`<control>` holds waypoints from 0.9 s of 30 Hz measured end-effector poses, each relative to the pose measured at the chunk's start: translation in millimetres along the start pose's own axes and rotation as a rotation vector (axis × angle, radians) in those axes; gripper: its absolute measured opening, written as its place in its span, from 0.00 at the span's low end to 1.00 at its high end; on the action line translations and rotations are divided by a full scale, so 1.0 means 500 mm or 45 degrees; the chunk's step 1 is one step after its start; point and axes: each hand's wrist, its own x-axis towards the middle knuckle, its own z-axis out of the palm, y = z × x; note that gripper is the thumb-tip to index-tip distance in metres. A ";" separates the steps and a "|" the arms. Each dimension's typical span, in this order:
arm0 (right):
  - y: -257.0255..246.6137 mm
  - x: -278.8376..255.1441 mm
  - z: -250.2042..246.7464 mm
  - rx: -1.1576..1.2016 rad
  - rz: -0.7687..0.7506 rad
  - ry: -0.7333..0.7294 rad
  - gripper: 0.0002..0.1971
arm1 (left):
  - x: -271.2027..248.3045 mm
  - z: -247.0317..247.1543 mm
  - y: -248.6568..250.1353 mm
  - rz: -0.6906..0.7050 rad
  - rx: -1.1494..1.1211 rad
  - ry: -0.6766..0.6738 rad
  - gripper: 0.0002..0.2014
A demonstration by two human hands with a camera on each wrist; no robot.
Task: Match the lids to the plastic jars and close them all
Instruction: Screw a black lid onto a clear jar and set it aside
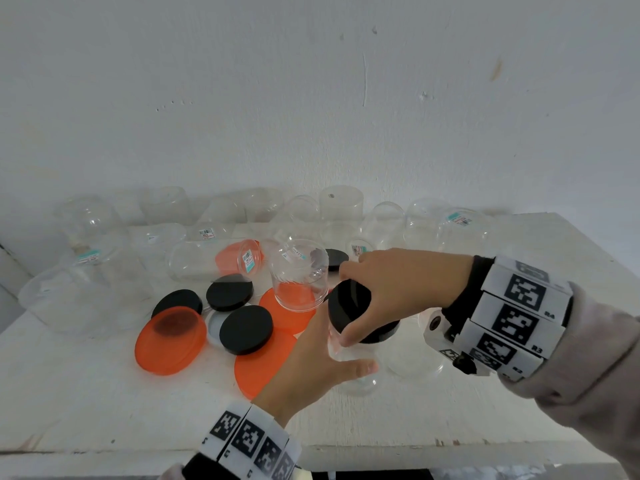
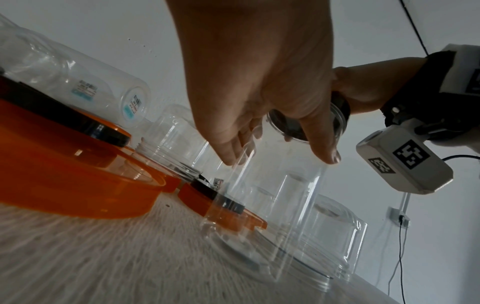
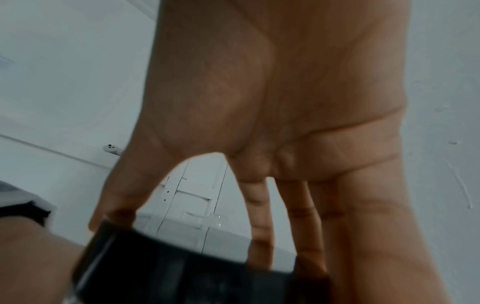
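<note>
R hand (image 1: 398, 289) grips 1 black lid (image 1: 349, 306); L hand (image 1: 318, 362) grips jar (image 2: 272, 205); 4 black lids loose.

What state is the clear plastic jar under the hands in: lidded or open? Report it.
Lidded: a round black lid sits on the clear plastic jar, gripped by the right hand. Whether it is screwed tight cannot be told.

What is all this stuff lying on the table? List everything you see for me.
Jar in hand: one, clear, upright at the table's front, between both hands.
Black lid on it: one, at that jar's mouth.
Loose black lids: at least four, mid-table, among the orange ones.
Orange lids: about five, some under other things, one inside a jar lying on its side.
Other clear jars: many, exact count unclear, mostly along the wall.
Table: one, white.
Wall: white, behind.
Left hand: holds the jar's side.
Right hand: grips the black lid.
</note>
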 end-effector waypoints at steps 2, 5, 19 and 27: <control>0.000 -0.005 -0.007 0.048 -0.012 -0.099 0.36 | 0.000 0.000 0.000 -0.002 -0.013 0.003 0.43; 0.000 -0.013 -0.023 0.056 -0.136 -0.199 0.43 | -0.001 0.000 0.000 -0.001 0.013 0.009 0.41; 0.002 -0.017 -0.001 0.077 -0.026 -0.037 0.36 | 0.003 0.000 -0.004 -0.020 -0.049 0.022 0.43; -0.010 -0.011 -0.017 0.027 -0.095 -0.125 0.36 | 0.004 0.000 -0.006 -0.005 -0.018 0.013 0.42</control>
